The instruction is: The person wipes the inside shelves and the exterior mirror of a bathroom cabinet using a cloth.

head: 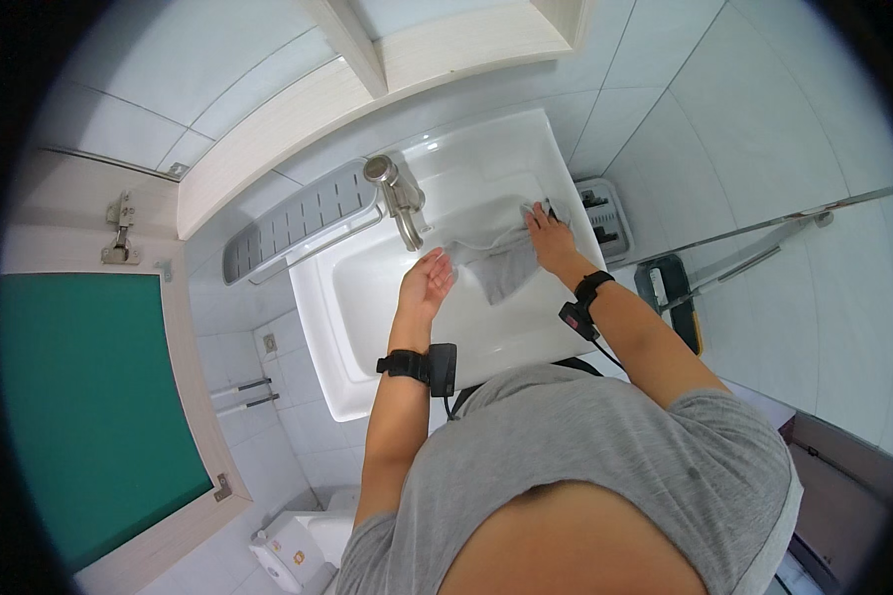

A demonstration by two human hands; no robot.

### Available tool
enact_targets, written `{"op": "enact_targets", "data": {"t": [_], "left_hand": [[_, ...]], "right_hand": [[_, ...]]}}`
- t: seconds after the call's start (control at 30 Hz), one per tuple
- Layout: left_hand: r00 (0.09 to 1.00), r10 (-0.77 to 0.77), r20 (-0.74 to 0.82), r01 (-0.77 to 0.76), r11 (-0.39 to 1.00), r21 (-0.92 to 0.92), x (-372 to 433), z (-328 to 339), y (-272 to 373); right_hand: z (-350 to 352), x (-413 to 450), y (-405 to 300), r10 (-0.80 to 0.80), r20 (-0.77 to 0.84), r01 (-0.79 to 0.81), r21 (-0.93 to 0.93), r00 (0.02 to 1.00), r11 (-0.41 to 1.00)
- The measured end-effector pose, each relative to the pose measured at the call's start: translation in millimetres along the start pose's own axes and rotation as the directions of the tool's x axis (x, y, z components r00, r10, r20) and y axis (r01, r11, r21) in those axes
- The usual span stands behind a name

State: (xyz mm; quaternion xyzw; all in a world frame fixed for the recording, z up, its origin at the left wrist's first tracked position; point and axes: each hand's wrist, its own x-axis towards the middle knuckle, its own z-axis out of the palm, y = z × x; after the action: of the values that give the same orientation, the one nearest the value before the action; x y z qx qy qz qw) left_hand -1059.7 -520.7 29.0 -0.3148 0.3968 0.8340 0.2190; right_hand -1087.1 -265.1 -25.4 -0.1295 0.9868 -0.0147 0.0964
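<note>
A wet-looking grey cloth point(500, 266) lies spread in the white washbasin point(365, 309), one corner pointing towards my body. My right hand point(551, 242) grips its bunched far-right end by the basin's right wall. A small dark patch shows beside those fingertips; I cannot make out what it is. Just below the spout of the metal faucet point(402, 204), my left hand point(426, 284) is turned palm up with its fingers slightly bent. The cloth's left end meets these fingers, and whether they hold it cannot be told. Each wrist wears a black strap with a small device and cable.
A grey slotted shelf point(305, 223) runs left of the faucet. Above the basin juts a pale wooden cabinet point(446, 67), with its green-panelled door point(97, 401) swung out at left. A grey rack point(606, 219) and a dark caddy point(670, 301) sit to the right. A toilet point(298, 550) is at lower left.
</note>
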Motion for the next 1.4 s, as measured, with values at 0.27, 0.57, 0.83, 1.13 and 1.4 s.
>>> {"op": "enact_targets", "data": {"t": [0.27,0.57,0.83,1.13,1.4], "left_hand": [[0.994,-0.069,0.09,0.064,0.996,0.06,6,13,1],[0.971,-0.144,0.191,0.107,0.976,0.192,13,19,-3],[0.949,-0.18,0.259,0.102,0.952,0.289,0,34,4],[0.956,-0.151,0.251,0.081,0.96,0.269,6,4,13],[0.982,-0.079,0.173,0.022,0.951,0.308,-26,-2,22]], "right_hand": [[-10,-6,13,0.118,-0.079,-0.084,0.343,0.99,0.936],[-102,-3,36,0.419,0.089,-0.379,0.621,0.904,0.686],[-26,-8,25,0.139,-0.017,-0.133,0.208,0.99,0.969],[18,-48,-1,0.17,-0.083,-0.167,0.037,0.982,0.985],[5,45,10,0.164,-0.087,-0.168,-0.04,0.983,0.985]]}}
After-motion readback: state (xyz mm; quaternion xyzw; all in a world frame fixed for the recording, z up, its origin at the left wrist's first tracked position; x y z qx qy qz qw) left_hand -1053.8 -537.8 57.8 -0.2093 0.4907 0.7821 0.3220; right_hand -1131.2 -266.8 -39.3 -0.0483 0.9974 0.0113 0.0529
